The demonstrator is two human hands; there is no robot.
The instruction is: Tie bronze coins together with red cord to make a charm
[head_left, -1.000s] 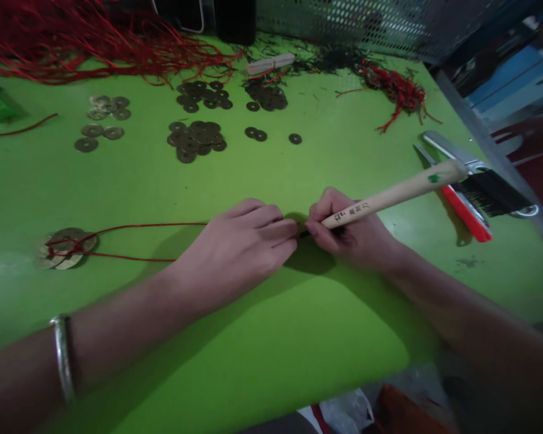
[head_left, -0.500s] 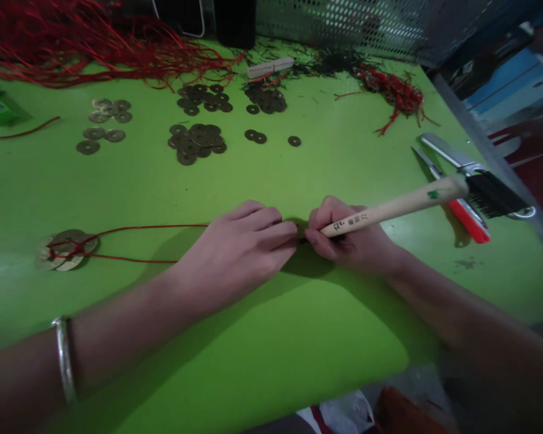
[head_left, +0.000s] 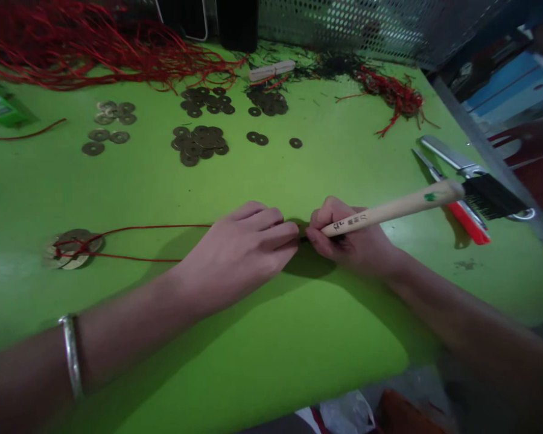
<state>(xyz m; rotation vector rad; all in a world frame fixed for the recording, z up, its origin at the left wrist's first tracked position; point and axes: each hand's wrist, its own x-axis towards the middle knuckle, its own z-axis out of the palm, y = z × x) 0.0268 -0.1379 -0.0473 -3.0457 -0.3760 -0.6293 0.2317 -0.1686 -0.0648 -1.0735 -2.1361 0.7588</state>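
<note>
Red cord [head_left: 136,228] ends pinched in left hand [head_left: 242,250], fingers curled down, tips pressed on table [head_left: 298,337] right at the meeting point with right hand [head_left: 348,241]. Right hand clenched round a brush [head_left: 416,204] by the bare end of its wooden handle, thumb and forefinger also closing on something dark and small at the pinch point, too small to tell what. Both sets of fingertips touching or nearly so, cord end hidden between them. Brush handle runs up and away to the right of the grip, tilted off the table, black bristles at the far end, black print and a green mark on the wood. From the grip the cord goes left as two strands, well apart from each other midway, converging at a tied coin bundle [head_left: 73,248] lying flat far left of the grip. Silver bangle [head_left: 72,355] on left wrist, near bottom edge. Beyond the brush head, right of the grip: scissors [head_left: 452,166] with red handle, lying on table, partly under the bristles. Straight ahead of the grip, well apart: loose coins [head_left: 199,141] in a heap, more small heaps behind and to the left, a few singles near it. Further back: big tangle of red cords [head_left: 72,45] at far left, smaller red scrap pile [head_left: 393,90] far right, pale clip [head_left: 271,69] between them among dark trimmings. Metal mesh [head_left: 344,24] wall behind the table. Green box [head_left: 0,108] at far left edge, blurred.
</note>
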